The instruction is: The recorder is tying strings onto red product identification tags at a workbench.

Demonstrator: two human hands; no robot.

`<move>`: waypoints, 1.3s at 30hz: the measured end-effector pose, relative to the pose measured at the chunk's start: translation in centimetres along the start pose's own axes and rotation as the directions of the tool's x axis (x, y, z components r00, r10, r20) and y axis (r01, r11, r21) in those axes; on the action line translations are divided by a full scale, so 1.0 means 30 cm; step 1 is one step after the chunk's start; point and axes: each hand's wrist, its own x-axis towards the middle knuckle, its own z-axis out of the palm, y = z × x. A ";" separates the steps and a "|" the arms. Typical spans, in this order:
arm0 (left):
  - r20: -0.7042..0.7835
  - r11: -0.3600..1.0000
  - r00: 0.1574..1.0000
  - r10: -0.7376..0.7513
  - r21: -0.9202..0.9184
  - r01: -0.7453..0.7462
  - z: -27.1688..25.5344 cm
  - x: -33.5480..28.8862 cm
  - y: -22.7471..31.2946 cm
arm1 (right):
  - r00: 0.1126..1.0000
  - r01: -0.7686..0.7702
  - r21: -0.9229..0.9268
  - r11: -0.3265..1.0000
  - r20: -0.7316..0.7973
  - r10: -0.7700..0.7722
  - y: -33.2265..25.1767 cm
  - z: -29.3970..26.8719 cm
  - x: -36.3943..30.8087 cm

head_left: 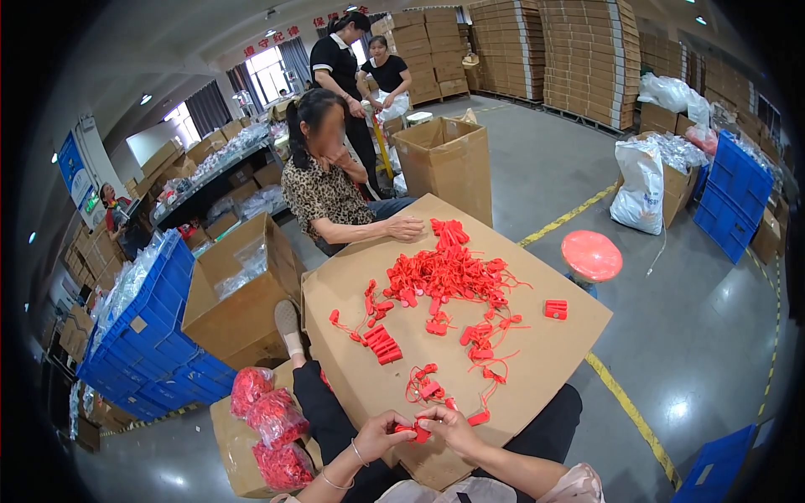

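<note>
Close to the near edge of a cardboard-topped table [545, 360], my left hand [379, 439] and my right hand [454, 431] meet around a small red plastic piece [421, 434]. Both sets of fingertips pinch it, and they cover most of its shape. Just beyond my hands lie loose red pieces with thin cords [429, 388]. Farther off spreads a tangled heap of red cords and pieces [449, 272]. Left of the middle, several red pieces sit side by side in a row [382, 344]. A smaller red stack [555, 309] lies toward the right.
A seated person [323, 189] rests one hand on the table's far left edge. Bags of red pieces [278, 419] lie on a box at lower left. An open carton [247, 293] and blue crates [159, 360] stand left, a tall carton [444, 163] behind, a red-topped stool [592, 256] right.
</note>
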 end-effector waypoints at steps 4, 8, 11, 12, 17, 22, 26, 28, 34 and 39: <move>-0.008 0.998 0.998 -0.066 -0.021 0.066 0.014 0.009 0.015 | 0.992 -0.111 0.222 0.969 -0.034 0.122 0.046 -0.004 -0.011; 0.015 0.989 0.994 -0.112 -0.098 0.113 0.012 0.021 0.009 | 0.978 -0.184 0.293 0.938 -0.037 0.204 0.061 -0.009 -0.005; 0.019 0.987 0.994 -0.109 -0.114 0.110 0.002 0.022 -0.012 | 0.970 -0.208 0.376 0.903 -0.042 0.241 0.060 0.000 -0.008; 0.018 0.987 0.994 -0.109 -0.115 0.110 -0.003 0.024 -0.017 | 0.965 -0.233 0.351 0.907 -0.034 0.261 0.051 0.000 -0.012; -0.006 0.983 0.995 -0.098 -0.158 0.096 -0.015 0.032 -0.037 | 0.958 -0.287 0.226 0.931 0.082 0.275 0.042 -0.028 -0.022; -0.008 0.977 0.997 -0.072 -0.199 0.069 0.007 0.040 -0.053 | 0.951 -0.308 0.246 0.919 0.116 0.288 0.027 -0.034 -0.031; 0.017 0.974 0.996 -0.082 -0.210 0.084 0.021 0.044 -0.066 | 0.938 -0.346 0.226 0.911 0.112 0.328 0.038 -0.055 -0.039; 0.022 0.975 0.996 -0.088 -0.202 0.091 0.021 0.042 -0.072 | 0.928 -0.372 0.257 0.892 0.111 0.355 0.039 -0.057 -0.042; 0.050 0.973 0.994 -0.100 -0.202 0.109 0.013 0.039 -0.092 | 0.917 -0.400 0.279 0.873 0.117 0.382 0.050 -0.056 -0.044; 0.050 0.977 0.995 -0.089 -0.192 0.097 0.007 0.053 -0.114 | 0.918 -0.397 0.252 0.883 0.107 0.383 0.053 -0.065 -0.030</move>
